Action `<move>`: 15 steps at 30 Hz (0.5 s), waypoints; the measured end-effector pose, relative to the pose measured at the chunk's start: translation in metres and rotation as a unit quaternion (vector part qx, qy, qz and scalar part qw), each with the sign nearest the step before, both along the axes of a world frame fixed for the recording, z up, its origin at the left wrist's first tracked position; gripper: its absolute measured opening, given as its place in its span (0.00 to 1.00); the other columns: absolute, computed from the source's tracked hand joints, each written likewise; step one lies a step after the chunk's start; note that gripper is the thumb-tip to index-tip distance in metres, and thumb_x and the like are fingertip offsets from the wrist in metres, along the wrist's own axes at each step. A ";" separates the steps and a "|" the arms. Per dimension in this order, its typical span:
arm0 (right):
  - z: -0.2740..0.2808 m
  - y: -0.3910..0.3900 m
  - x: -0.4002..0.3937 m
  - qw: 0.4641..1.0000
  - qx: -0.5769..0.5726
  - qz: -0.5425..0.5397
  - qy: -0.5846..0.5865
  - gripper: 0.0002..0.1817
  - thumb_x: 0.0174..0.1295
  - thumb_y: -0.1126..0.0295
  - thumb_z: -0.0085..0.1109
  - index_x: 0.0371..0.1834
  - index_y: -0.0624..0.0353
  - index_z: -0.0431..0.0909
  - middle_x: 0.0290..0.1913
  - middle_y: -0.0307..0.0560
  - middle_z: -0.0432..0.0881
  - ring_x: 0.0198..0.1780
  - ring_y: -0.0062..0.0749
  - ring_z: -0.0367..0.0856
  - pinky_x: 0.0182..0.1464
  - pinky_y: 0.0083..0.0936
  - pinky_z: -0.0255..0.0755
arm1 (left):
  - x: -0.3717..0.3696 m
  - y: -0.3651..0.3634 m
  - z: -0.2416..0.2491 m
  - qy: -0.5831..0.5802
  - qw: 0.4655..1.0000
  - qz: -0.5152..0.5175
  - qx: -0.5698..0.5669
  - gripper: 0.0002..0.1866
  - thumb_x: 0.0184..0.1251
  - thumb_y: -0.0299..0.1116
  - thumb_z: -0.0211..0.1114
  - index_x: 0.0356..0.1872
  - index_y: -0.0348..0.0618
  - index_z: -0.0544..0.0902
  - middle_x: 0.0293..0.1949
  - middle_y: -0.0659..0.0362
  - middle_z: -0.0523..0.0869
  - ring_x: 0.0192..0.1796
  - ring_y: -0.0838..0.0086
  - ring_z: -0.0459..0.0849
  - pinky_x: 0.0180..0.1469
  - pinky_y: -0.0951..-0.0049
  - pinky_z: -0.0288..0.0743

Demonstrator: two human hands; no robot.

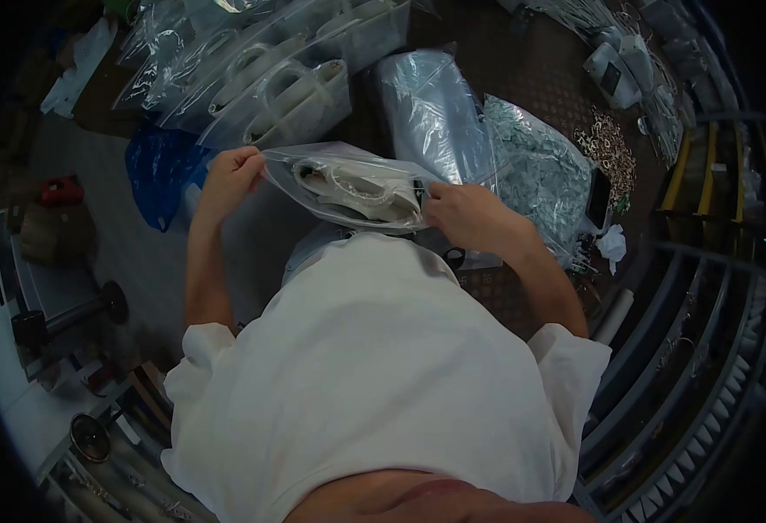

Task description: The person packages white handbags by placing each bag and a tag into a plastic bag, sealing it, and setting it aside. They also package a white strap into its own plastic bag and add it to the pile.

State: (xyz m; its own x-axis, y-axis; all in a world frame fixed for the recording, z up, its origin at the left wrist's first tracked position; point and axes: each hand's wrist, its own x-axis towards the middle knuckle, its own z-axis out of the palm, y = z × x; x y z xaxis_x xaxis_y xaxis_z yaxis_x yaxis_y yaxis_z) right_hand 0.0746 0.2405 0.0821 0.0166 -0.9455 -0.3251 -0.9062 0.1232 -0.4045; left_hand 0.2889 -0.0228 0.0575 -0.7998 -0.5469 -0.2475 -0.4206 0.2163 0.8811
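Note:
In front of my body a clear plastic bag (291, 159) is stretched between my two hands. My left hand (233, 180) pinches its left corner. At the opposite end, my right hand (466, 212) grips the bag's edge, with the fingertips partly hidden. Inside lies a white plastic part (374, 207) with a loop-shaped handle; a dark green piece shows near its right end. Beyond my hands several similar bagged white parts (309, 103) lie in a slanted row.
A stack of flat clear bags (431, 109) lies beyond my right hand, beside a large bag of small pale packets (535, 166). Small metal pieces (607, 148) are heaped farther right. A blue plastic bag (160, 170) is at left; yellow bins (701, 179) stand at far right.

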 end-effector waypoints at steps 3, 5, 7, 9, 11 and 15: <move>-0.001 0.008 -0.005 0.994 -0.097 0.037 0.022 0.05 0.51 0.72 0.53 0.29 0.60 0.77 0.33 0.45 0.75 0.38 0.37 0.77 0.36 0.30 0.73 | -0.001 0.003 0.006 -0.017 1.000 0.005 -0.025 0.14 0.59 0.32 0.52 0.16 0.39 0.74 0.13 0.65 0.70 0.17 0.85 0.66 0.21 0.82 0.58; 0.014 0.012 -0.001 0.991 -0.126 0.045 0.030 0.03 0.50 0.73 0.54 0.27 0.60 0.75 0.32 0.44 0.74 0.37 0.36 0.76 0.36 0.28 0.72 | 0.002 0.005 0.015 -0.003 1.000 -0.003 0.001 0.14 0.59 0.32 0.52 0.16 0.39 0.75 0.13 0.65 0.71 0.17 0.85 0.66 0.20 0.82 0.57; 0.031 0.017 0.003 0.986 -0.154 0.050 0.037 0.03 0.49 0.74 0.55 0.25 0.60 0.73 0.30 0.43 0.73 0.36 0.34 0.74 0.35 0.26 0.71 | 0.009 0.003 0.025 0.009 0.999 -0.015 0.028 0.14 0.59 0.33 0.53 0.16 0.39 0.75 0.13 0.66 0.71 0.16 0.85 0.66 0.19 0.82 0.57; 0.039 0.026 0.001 0.968 -0.245 0.015 0.041 0.03 0.48 0.75 0.56 0.26 0.60 0.73 0.31 0.41 0.73 0.34 0.33 0.74 0.34 0.25 0.71 | 0.022 -0.006 0.029 0.040 0.998 0.045 0.034 0.14 0.58 0.33 0.53 0.15 0.39 0.76 0.12 0.66 0.71 0.15 0.85 0.65 0.18 0.82 0.56; 0.023 0.029 -0.009 0.961 -0.274 0.000 0.033 0.04 0.47 0.76 0.56 0.27 0.60 0.73 0.32 0.41 0.73 0.34 0.33 0.73 0.33 0.25 0.71 | 0.025 -0.017 0.023 0.003 0.999 0.041 0.017 0.14 0.58 0.33 0.53 0.15 0.39 0.76 0.12 0.65 0.71 0.14 0.85 0.66 0.18 0.81 0.57; -0.010 0.025 -0.014 0.953 -0.303 -0.025 -0.010 0.10 0.45 0.78 0.60 0.33 0.60 0.75 0.34 0.41 0.75 0.35 0.32 0.74 0.33 0.24 0.71 | 0.016 -0.007 0.009 -0.117 0.981 0.047 -0.147 0.14 0.58 0.32 0.53 0.16 0.37 0.75 0.13 0.62 0.74 0.16 0.83 0.70 0.20 0.81 0.61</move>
